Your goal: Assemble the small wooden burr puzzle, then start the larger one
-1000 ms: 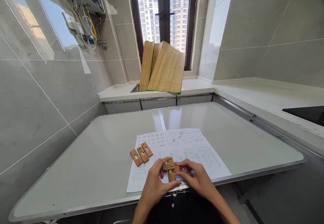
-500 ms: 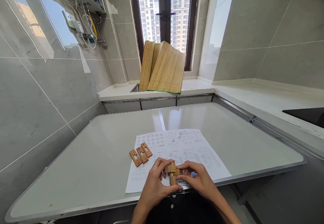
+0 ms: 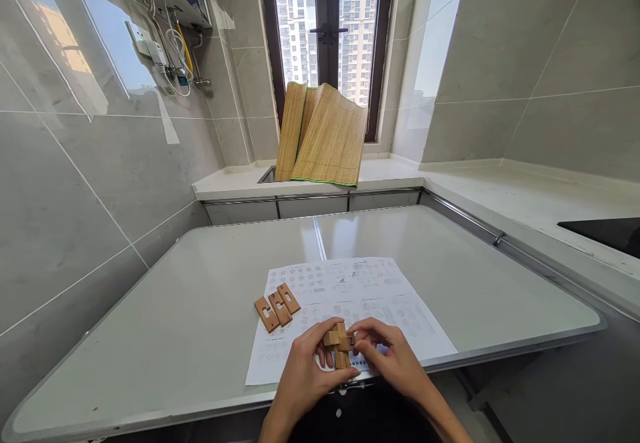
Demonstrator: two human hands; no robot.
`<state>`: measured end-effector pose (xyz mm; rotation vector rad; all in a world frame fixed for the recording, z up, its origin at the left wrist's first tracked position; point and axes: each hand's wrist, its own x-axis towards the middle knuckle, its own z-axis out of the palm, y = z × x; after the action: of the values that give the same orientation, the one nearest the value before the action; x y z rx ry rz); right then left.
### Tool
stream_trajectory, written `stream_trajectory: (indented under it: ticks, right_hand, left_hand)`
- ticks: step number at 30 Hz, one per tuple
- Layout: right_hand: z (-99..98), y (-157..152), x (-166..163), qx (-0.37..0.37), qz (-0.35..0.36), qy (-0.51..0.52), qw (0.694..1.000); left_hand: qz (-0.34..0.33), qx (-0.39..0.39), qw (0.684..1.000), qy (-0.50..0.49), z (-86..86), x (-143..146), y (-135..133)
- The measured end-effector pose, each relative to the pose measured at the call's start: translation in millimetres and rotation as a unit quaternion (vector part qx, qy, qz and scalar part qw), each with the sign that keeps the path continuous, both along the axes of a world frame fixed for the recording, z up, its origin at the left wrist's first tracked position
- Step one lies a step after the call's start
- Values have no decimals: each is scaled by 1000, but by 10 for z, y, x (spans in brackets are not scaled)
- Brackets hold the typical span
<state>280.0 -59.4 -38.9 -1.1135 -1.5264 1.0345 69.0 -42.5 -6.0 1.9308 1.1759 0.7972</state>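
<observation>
A wooden interlocking puzzle (image 3: 342,344) of crossed blocks stands just over the near edge of the table. My left hand (image 3: 306,367) grips it from the left, with fingertips at its top and the thumb under its lower end. At the puzzle's right end, my right hand (image 3: 391,351) has its thumb and fingers closed on a short block with a dark mark. Part of that block is hidden by the fingers. Three flat slotted wooden pieces (image 3: 278,307) lie side by side to the left, partly on the printed sheet (image 3: 345,296).
The pale folding table (image 3: 200,323) has a seam down its middle. Beyond it runs a white counter ledge (image 3: 390,169) with a folded bamboo mat (image 3: 330,139) leaning at the window. Tiled walls stand on both sides, and a dark panel (image 3: 607,233) sits at the right.
My right thumb has drawn back from the puzzle's front to its right end, and the marked block sits closer in. My left hand keeps its hold. The view has shifted slightly.
</observation>
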Motion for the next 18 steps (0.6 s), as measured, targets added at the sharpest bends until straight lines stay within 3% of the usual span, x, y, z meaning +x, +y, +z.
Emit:
stream_trajectory:
  ticks: [8, 18]
  right_hand:
    - [76, 26, -34, 30, 6, -82, 996]
    - [70, 50, -32, 11, 59, -70, 996]
  left_hand:
    - [-10, -15, 998, -56, 69, -12, -24]
    - [-39, -20, 998, -49, 85, -18, -37]
